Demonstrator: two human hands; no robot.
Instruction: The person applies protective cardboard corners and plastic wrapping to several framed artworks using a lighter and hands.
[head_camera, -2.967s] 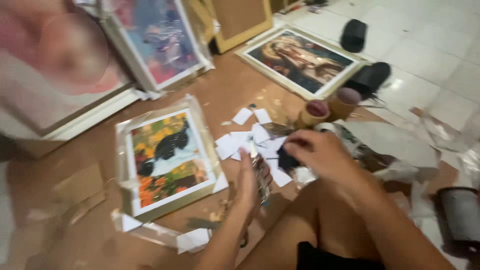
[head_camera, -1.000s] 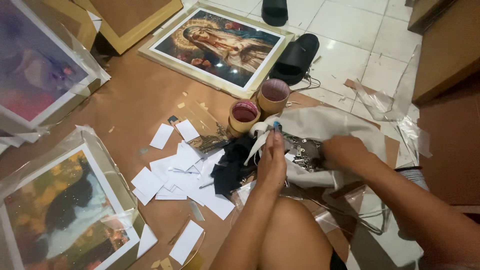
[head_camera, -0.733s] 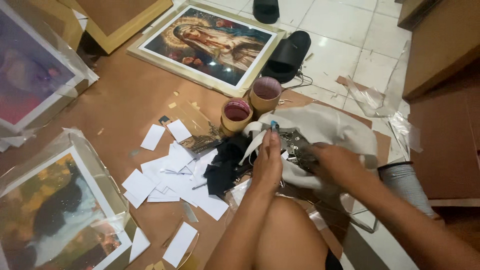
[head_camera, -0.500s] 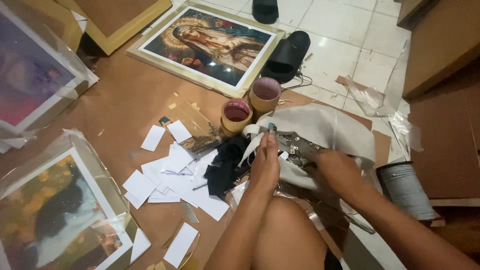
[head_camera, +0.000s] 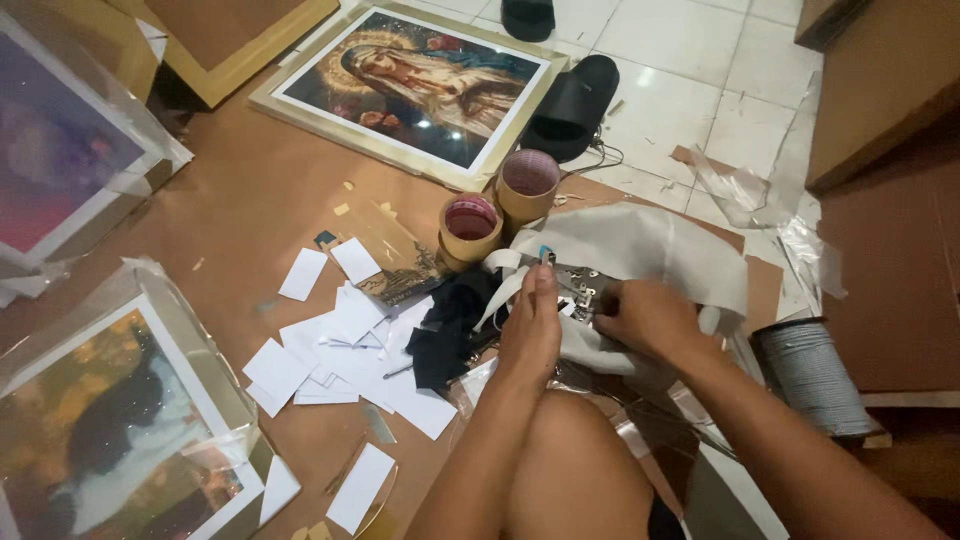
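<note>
My left hand (head_camera: 532, 332) lies flat, fingers together, pressing on a crumpled pale grey cloth (head_camera: 650, 250) on the floor. My right hand (head_camera: 650, 318) is curled beside it, pinching small shiny metal pieces (head_camera: 583, 284) that rest on the cloth. A black rag (head_camera: 450, 325) lies just left of my left hand. My bare knee (head_camera: 565, 460) is under both forearms. Two rolls of brown tape (head_camera: 470, 225) stand just beyond the cloth.
Several white paper slips (head_camera: 345, 345) are scattered on brown cardboard (head_camera: 240, 200). Framed pictures lie around: one ahead (head_camera: 415, 85), plastic-wrapped ones at left (head_camera: 110, 430). Black sandals (head_camera: 575, 95) sit on white tiles. A grey spool (head_camera: 810, 375) stands at right, by a brown box (head_camera: 885, 90).
The view swung right from the wrapped picture to the cloth. My right hand has drawn in toward the left hand onto the metal pieces; the left hand has stayed pressed on the cloth.
</note>
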